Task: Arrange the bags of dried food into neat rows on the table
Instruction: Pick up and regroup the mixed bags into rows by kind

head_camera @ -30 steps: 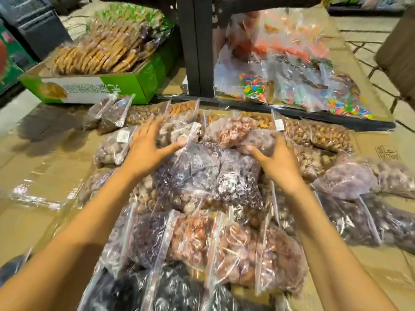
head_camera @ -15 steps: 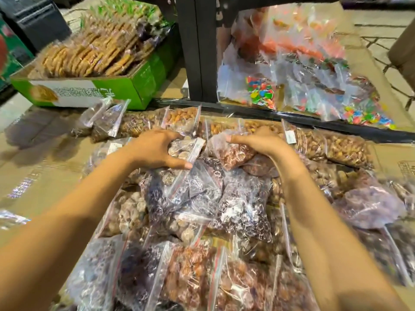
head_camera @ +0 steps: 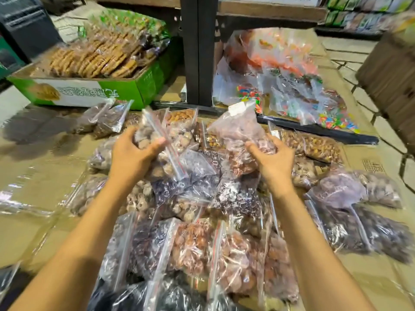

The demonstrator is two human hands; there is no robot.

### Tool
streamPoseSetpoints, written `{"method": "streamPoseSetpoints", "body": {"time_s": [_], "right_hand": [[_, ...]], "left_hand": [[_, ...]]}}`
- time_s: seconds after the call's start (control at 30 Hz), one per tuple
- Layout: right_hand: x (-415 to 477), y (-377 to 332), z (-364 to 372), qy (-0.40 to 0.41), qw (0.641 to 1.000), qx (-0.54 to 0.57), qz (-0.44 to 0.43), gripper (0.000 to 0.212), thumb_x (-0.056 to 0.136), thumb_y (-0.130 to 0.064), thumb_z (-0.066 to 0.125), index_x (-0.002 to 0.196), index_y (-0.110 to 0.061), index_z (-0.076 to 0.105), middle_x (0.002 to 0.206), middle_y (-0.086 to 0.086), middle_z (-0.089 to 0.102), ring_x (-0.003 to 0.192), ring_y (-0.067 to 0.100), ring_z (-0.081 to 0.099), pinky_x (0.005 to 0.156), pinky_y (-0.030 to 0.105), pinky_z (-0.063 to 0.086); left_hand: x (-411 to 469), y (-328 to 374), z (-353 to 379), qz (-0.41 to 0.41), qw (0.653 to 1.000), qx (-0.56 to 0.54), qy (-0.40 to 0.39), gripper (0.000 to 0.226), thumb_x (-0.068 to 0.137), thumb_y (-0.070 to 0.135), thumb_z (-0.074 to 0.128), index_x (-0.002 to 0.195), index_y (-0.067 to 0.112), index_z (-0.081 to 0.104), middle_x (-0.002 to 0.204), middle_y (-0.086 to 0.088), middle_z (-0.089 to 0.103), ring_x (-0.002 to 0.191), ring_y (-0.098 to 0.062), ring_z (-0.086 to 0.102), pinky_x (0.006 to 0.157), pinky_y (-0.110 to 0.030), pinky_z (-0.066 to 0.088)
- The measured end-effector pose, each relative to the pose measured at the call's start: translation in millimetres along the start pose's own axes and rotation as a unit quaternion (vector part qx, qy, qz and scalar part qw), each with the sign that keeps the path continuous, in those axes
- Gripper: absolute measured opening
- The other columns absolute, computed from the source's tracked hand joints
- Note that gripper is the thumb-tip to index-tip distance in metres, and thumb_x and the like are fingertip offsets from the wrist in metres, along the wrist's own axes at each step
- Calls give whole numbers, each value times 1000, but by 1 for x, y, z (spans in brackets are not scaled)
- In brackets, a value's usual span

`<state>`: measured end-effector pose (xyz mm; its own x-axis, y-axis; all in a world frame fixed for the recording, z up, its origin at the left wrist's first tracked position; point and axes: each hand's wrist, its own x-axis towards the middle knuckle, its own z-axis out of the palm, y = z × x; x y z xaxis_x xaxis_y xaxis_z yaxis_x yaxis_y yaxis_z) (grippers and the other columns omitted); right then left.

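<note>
Many clear zip bags of dried food lie heaped on a cardboard-covered table [head_camera: 45, 176]. My left hand [head_camera: 132, 153] grips a bag of pale round dried fruit [head_camera: 164, 140], lifted and tilted above the pile. My right hand [head_camera: 274, 160] holds a bag of reddish dried fruit [head_camera: 238, 133] with a white label, raised above the heap. Dark purple bags [head_camera: 202, 182] lie between my hands. Reddish-brown bags [head_camera: 229, 254] form a row near me. Nut bags [head_camera: 318, 147] line the far right.
A green carton of packed biscuits [head_camera: 96, 70] stands at the back left. A black shelf post [head_camera: 197, 52] rises at the back middle, with bags of coloured candy [head_camera: 303, 102] to its right. A brown box [head_camera: 390, 81] sits far right. Bare cardboard lies left.
Both hands closed on a bag each and lifted them off the pile, the left one the pale fruit, the right one the reddish fruit. The camera view shifted slightly.
</note>
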<state>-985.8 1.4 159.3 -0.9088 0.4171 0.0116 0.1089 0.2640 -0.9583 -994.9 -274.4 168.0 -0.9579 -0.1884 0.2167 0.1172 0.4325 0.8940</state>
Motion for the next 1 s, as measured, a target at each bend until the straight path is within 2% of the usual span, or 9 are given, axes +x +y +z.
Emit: {"method": "streamPoseSetpoints", "body": {"time_s": [0.13, 0.27, 0.33, 0.47, 0.63, 0.73, 0.87, 0.93, 1.0], "right_hand": [[-44, -13, -2, 20, 996, 83, 20, 56, 70, -37, 79, 114, -4, 65, 111, 8, 69, 103, 21, 66, 97, 38, 50], [-86, -21, 23, 69, 983, 128, 108, 79, 63, -41, 82, 125, 0, 56, 126, 14, 61, 114, 26, 59, 102, 40, 45], [-102, -23, 41, 104, 978, 127, 130, 74, 68, -35, 82, 127, -1, 53, 125, 11, 59, 114, 25, 57, 102, 38, 44], [-134, -34, 95, 149, 969, 154, 124, 90, 48, -42, 84, 122, 0, 55, 119, 15, 63, 106, 26, 63, 98, 42, 48], [-152, -45, 167, 185, 958, 169, 137, 46, 61, -28, 84, 95, -6, 63, 90, 8, 66, 73, 7, 62, 70, 25, 48], [-162, -42, 203, 202, 953, 172, 145, 74, 40, -44, 82, 100, -9, 56, 91, 11, 63, 76, 15, 60, 69, 29, 46], [-179, -45, 231, 187, 952, 164, 179, 96, 38, -46, 92, 117, -8, 54, 112, 17, 66, 90, 21, 67, 83, 39, 56], [-186, -45, 235, 154, 955, 168, 191, 82, 55, -34, 86, 124, -7, 51, 102, 12, 69, 82, 18, 72, 74, 33, 59], [-188, -44, 237, 154, 957, 163, 182, 44, 75, -11, 74, 114, -5, 55, 77, 2, 71, 62, 9, 69, 56, 21, 56]], "left_hand": [[-13, -7, -29, -9, 997, -46, 54, 62, 67, 67, 56, 101, 16, 53, 64, 2, 52, 52, -17, 50, 54, -31, 38], [-17, -18, -48, -13, 997, -72, 0, 55, 87, 41, 65, 115, -2, 47, 51, -4, 47, 31, -6, 42, 31, -19, 33], [-6, -27, -68, -6, 996, -85, -23, 45, 85, 40, 67, 103, 3, 50, 51, -7, 47, 30, -9, 41, 31, -20, 34], [34, -52, -123, 16, 999, -14, -36, 43, 71, 59, 66, 69, 23, 42, 60, -13, 57, 48, -32, 53, 47, -37, 46], [107, -109, -182, 44, 984, 140, -105, 69, 62, 75, 65, 90, 13, 56, 86, -16, 67, 78, -34, 62, 64, -43, 47], [145, -143, -196, 53, 968, 190, -155, 65, 69, 70, 67, 97, 13, 55, 91, -16, 67, 84, -34, 61, 68, -42, 47], [179, -176, -193, 38, 940, 228, -251, 74, 68, 71, 64, 103, 7, 51, 98, -20, 62, 87, -34, 58, 68, -39, 43], [182, -195, -183, 31, 907, 267, -325, 88, 65, 76, 62, 114, 4, 49, 99, -18, 63, 85, -32, 59, 63, -34, 39], [176, -211, -175, 46, 908, 277, -311, 66, 77, 63, 64, 106, 5, 49, 83, -11, 59, 71, -24, 53, 54, -31, 29]]}}
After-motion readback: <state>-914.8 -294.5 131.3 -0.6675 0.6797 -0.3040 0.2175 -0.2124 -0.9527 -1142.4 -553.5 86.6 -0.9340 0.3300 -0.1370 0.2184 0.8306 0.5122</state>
